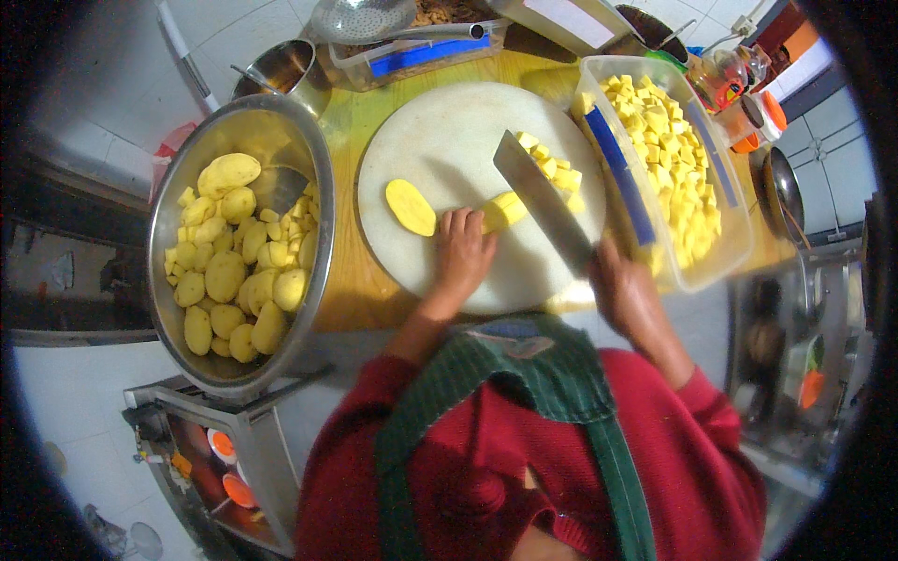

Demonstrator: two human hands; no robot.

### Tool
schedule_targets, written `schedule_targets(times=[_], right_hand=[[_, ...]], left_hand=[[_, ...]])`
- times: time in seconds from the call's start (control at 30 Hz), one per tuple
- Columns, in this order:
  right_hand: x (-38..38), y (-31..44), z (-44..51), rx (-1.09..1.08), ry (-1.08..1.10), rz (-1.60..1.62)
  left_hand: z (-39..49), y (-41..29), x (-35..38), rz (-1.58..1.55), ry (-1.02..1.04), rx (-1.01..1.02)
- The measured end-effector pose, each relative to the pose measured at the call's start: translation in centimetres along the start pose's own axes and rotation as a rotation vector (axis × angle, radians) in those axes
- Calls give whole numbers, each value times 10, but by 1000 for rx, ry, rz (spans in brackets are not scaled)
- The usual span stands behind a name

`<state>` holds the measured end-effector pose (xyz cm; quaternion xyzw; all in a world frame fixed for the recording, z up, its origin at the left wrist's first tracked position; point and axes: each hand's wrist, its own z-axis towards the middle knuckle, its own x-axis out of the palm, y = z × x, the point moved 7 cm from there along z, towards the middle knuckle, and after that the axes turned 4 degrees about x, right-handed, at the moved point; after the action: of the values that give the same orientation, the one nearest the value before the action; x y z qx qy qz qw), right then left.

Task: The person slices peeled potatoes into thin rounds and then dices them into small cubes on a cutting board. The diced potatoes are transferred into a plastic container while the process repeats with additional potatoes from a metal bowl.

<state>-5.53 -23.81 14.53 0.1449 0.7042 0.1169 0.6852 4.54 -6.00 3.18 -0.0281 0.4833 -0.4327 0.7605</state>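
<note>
My right hand [624,287] grips the handle of a cleaver [544,203], its broad blade slanting over a round white cutting board [407,140]. Fingers of my left hand [463,252] rest against a cut peeled potato piece [504,212] to the left of the blade. A potato half [410,207], flat side up, lies on the board left of that hand. Potato cubes [554,168] are scattered right of the cleaver; the blade hides part of them. Whether the blade touches the potato piece I cannot tell.
On the left, a large steel bowl [319,175] holds peeled potatoes and some cubes. A clear plastic bin [708,277] full of potato cubes stands on the right of the wooden table [351,294]. Behind are a steel pot [280,66], a perforated ladle [365,17] and several jars [740,116].
</note>
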Motion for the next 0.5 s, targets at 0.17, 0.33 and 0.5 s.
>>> schedule_targets(times=[0.17,0.33,0.5], right_hand=[[43,0,9,-19,197,-189],[45,-17,21,97,51,-14],[23,-7,5,18,14,-53]], left_hand=[[-1,0,3,3,13,18],[-1,-1,-1,-26,-11,30],[-9,2,-8,-81,-47,-20]])
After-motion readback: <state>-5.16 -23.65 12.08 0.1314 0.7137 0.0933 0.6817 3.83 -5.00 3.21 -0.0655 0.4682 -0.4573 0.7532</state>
